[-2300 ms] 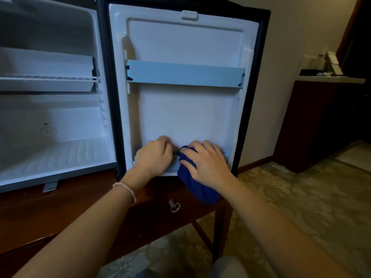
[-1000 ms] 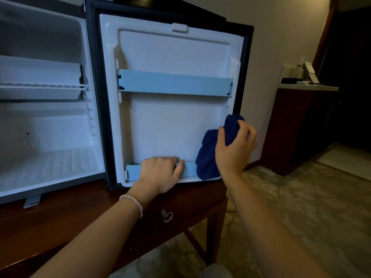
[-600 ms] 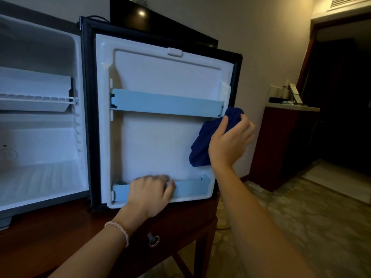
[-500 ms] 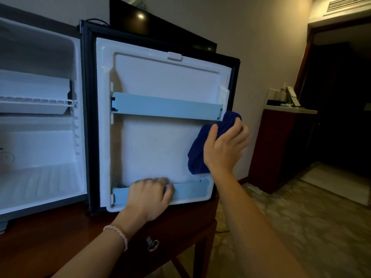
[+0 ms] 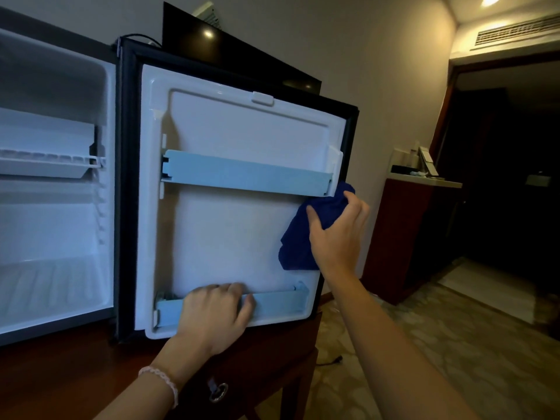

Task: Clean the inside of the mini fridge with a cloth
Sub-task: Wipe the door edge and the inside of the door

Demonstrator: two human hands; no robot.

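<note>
The mini fridge stands open on a wooden desk, its white inner door panel (image 5: 230,231) facing me. A dark blue cloth (image 5: 303,237) lies against the panel's right edge, just under the upper light blue door rail (image 5: 242,175). My right hand (image 5: 339,234) grips the cloth and presses it to the door. My left hand (image 5: 215,313) curls over the lower light blue door rail (image 5: 278,304) and holds it. The fridge cavity (image 5: 51,225) with its white wire shelf (image 5: 45,162) is at the left.
A dark wooden desk (image 5: 60,374) carries the fridge, with a key (image 5: 216,391) in its drawer. A dark screen (image 5: 230,53) leans behind the fridge. A red-brown cabinet (image 5: 406,237) with small items stands at the right, beside a dark doorway (image 5: 509,177). Patterned carpet (image 5: 454,344) covers the floor.
My right hand has carried the cloth from the lower rail up the door's right edge to just below the upper rail. My left hand has stayed on the lower rail.
</note>
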